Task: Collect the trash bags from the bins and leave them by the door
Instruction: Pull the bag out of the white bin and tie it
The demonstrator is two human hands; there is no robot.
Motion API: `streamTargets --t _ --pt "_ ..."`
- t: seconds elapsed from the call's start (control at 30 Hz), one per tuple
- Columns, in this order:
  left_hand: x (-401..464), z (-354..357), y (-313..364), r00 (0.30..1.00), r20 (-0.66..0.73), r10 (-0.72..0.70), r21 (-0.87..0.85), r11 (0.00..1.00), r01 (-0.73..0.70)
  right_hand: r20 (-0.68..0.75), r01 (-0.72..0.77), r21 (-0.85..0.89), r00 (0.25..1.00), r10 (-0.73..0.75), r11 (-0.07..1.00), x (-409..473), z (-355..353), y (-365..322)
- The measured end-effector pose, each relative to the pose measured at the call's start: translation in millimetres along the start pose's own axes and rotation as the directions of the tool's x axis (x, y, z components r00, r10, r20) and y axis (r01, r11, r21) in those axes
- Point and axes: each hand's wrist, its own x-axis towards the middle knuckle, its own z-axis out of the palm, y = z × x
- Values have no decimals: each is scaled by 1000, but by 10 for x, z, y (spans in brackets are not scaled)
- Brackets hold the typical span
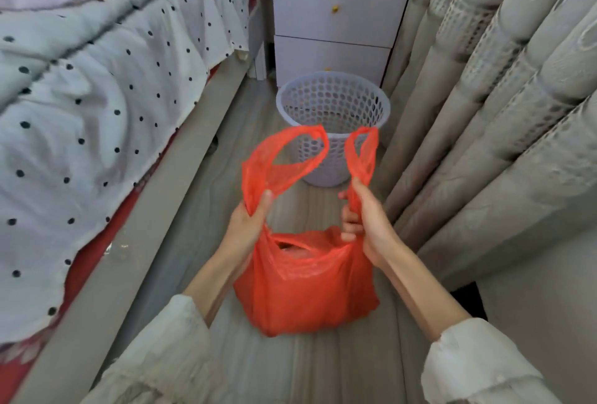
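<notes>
Red trash bag [307, 284], left hand [247, 219] and right hand [365, 226] each gripping a handle (bin [332, 119] just beyond, bed and curtain flanking).

Pale striped floor [193, 216] — perforated white bin [332, 122] stands on it, nightstand [336, 19] behind.

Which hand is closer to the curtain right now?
Right. The right hand grips the red bag's handle close beside the curtain folds, while the left hand grips the other handle, farther off toward the bed.
</notes>
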Motion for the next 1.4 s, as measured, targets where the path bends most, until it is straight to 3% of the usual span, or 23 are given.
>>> streamTargets --t 0.1,0.27,0.37,0.43,0.57,0.7,0.8,0.9,1.0,1.07,1.1,1.17,1.2,1.23,1.3,1.33,1.4 --pt "-69 -95 -64 993 84 -89 75 994 83 43 -126 3 991 126 992 -11 1 137" --pt "-124 -17 62 994 50 -98 -173 979 105 20 -143 -97 989 145 985 -64 -23 257" --pt "-133 27 43 997 21 -80 -229 970 83 -44 -168 -87 985 165 982 -104 -78 306" --pt "-147 55 8 997 34 -64 -152 986 69 -62 -190 -142 981 183 971 -127 -104 341" --pt "-179 128 -78 993 117 18 197 979 -42 -41 -248 -255 969 245 935 -150 -119 335" --pt "-145 123 -131 992 123 34 284 956 -67 68 -282 -218 951 303 934 -138 -149 311" --pt "-174 130 -93 991 113 72 375 920 -110 150 -241 -299 944 295 923 -175 -129 296" --pt "-206 130 -82 967 198 161 641 725 -251 236 -184 -358 930 280 915 -212 -84 283" --pt "-286 142 -155 922 383 55 862 337 -378 241 -164 -344 936 256 925 -203 -30 295" --pt "-367 174 -147 884 465 -44 883 90 -460 188 -169 -272 956 225 947 -143 -26 329" --pt "-389 184 -142 867 492 -77 870 25 -492 169 -176 -212 962 213 961 -110 -30 348" --pt "-411 203 -111 842 532 -85 845 -14 -535 187 -217 -66 956 226 974 -68 -43 370" --pt "-411 202 -93 834 547 -72 837 31 -546 226 -252 12 943 243 968 -55 -56 372" --pt "-418 200 -76 830 556 -51 824 168 -542 267 -287 91 929 254 953 -56 -70 364" --pt "-423 170 -67 804 581 -123 669 635 -387 302 -338 225 916 264 914 -42 -128 347" --pt "-426 142 -55 777 603 -183 551 799 -240 308 -351 270 914 265 896 -27 -171 347" --pt "-388 45 -66 712 650 -266 381 925 -2 338 -359 297 906 254 885 -7 -246 355"
